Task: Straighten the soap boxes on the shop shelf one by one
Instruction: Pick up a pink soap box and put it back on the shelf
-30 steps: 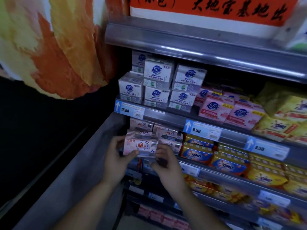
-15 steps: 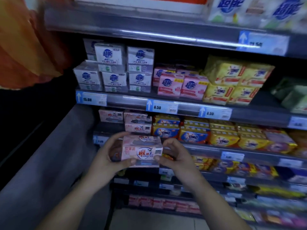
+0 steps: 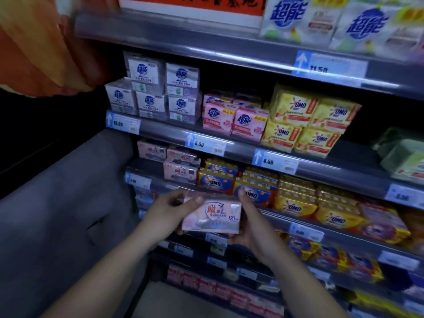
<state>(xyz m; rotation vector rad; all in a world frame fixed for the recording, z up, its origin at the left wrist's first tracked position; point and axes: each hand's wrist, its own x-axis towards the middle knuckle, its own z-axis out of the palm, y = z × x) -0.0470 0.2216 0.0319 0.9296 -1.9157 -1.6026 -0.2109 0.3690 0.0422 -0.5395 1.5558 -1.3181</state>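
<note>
I hold a pink soap box [image 3: 212, 216] in front of the shelves, off the shelf, its printed face turned up toward me. My left hand [image 3: 171, 211] grips its left end, thumb on top. My right hand [image 3: 249, 222] grips the right end, fingers curled under and thumb at the upper corner. More pink soap boxes [image 3: 180, 165] of the same kind stand at the left end of the shelf [image 3: 160, 167] just above my hands, with a bare gap to their left front.
Blue and yellow OMO packs [image 3: 254, 189] fill the same shelf to the right. White boxes [image 3: 160, 92], pink packs [image 3: 234, 120] and yellow OMO packs [image 3: 305, 125] stand one shelf up. A grey side panel [image 3: 68, 203] bounds the left. Lower shelves hold more packs.
The pink box came off the shelf front and down toward me, and its printed face has tilted up. Both hands stay on its ends. My view has shifted.
</note>
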